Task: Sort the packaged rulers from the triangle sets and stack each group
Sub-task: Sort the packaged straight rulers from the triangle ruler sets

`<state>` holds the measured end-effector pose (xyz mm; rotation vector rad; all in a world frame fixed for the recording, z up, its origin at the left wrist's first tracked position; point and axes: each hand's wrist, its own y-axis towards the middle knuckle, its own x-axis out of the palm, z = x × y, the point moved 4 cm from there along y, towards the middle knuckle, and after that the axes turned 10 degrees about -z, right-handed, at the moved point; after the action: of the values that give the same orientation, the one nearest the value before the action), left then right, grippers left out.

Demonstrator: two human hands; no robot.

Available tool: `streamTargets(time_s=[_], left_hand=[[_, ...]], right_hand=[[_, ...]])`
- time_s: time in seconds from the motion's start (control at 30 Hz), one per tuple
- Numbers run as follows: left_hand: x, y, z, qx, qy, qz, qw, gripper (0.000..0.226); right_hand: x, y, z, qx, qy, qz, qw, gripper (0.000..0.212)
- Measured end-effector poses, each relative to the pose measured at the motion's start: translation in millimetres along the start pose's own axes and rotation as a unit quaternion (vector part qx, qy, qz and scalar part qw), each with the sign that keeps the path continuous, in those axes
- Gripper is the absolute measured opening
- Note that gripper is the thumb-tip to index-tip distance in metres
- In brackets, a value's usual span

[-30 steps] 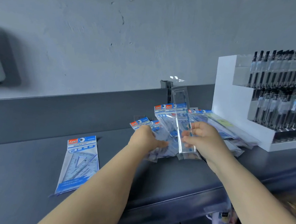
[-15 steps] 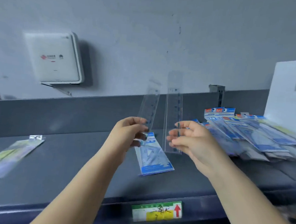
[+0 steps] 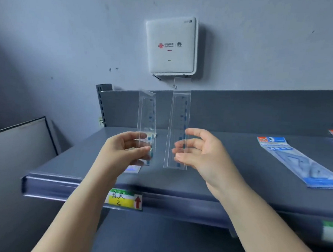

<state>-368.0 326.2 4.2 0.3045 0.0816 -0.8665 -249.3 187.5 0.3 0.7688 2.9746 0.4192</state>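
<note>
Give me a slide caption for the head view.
Each hand holds one packaged ruler upright above the shelf.

- The shelf lies bare between the hands and the triangle set at the right, leaving a wide gap to pass through.
- Left hand and right hand each hold a ruler and ruler upright, with an open slot between them.
- Behind, the back panel closes the shelf; a slotted post marks its left end.
- A wall box hangs above the panel.
- A small pack lies just under the left hand.
</note>
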Motion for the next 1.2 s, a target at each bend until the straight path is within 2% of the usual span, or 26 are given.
streamTargets(time_s=[0.2, 0.3, 0.4, 0.47, 0.6, 0.67, 0.77, 0.87, 1.03, 1.1, 1.2], left_hand=[[-48, 18, -19, -0.016, 0.064, 0.002, 0.998, 0.032], [-65, 27, -25, -0.014, 0.199, 0.081, 0.977, 0.049], [-76, 28, -25, 0.01, 0.264, 0.131, 0.956, 0.044], [-75, 30, -26, 0.016, 0.298, 0.126, 0.946, 0.04], [-54, 36, -23, 0.019, 0.404, 0.08, 0.911, 0.035], [-35, 39, -17, 0.032, 0.454, 0.058, 0.888, 0.035], [2, 44, -3, 0.069, 0.516, 0.031, 0.853, 0.036], [49, 48, 15, 0.119, 0.55, 0.007, 0.826, 0.038], [139, 53, 40, 0.204, 0.596, -0.032, 0.776, 0.034], [179, 51, 49, 0.24, 0.608, -0.046, 0.755, 0.032], [237, 45, 63, 0.272, 0.607, -0.057, 0.745, 0.032]], right_hand=[[46, 21, 5, -0.004, -0.044, 0.002, 0.999, 0.053], [58, 37, 3, -0.012, -0.068, 0.004, 0.998, 0.054], [65, 57, 3, 0.036, -0.168, -0.008, 0.985, 0.07], [62, 63, 5, 0.077, -0.303, -0.006, 0.95, 0.073], [47, 53, 1, 0.035, -0.44, 0.014, 0.897, 0.048], [33, 43, -3, 0.015, -0.522, 0.034, 0.852, 0.037], [4, 28, -14, 0.005, -0.619, 0.067, 0.783, 0.032], [-31, 11, -26, 0.006, -0.674, 0.094, 0.733, 0.031], [-102, -24, -40, 0.042, -0.726, 0.132, 0.674, 0.028], [-134, -40, -42, 0.063, -0.74, 0.138, 0.655, 0.028], [-180, -66, -47, 0.083, -0.755, 0.139, 0.635, 0.029]])
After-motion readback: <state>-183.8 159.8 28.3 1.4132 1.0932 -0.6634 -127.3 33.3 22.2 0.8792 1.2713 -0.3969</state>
